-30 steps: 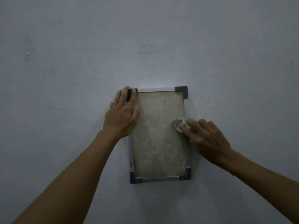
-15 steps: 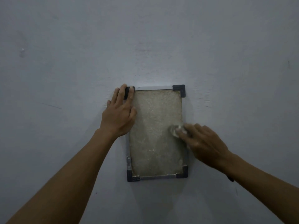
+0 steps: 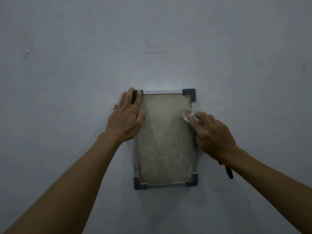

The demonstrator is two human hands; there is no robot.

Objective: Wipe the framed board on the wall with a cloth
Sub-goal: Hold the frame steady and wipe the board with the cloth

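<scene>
Board (image 3: 164,139) hangs upright on wall (image 3: 67,81), dusty beige panel, grey frame, dark corner caps. Left hand (image 3: 125,121) flat on frame's upper-left edge, fingers (image 3: 127,98) straight, slightly spread, tips over top-left corner cap. Right hand (image 3: 214,134) at board's right edge, fingers curled, pinching small pale cloth (image 3: 188,115); cloth at fingertips, touching panel's upper-right part, blurred. Dark strap (image 3: 228,171) hangs below right wrist.

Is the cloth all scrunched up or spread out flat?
Scrunched up. The cloth shows only as a small wad under the right hand fingers, against the board.
</scene>
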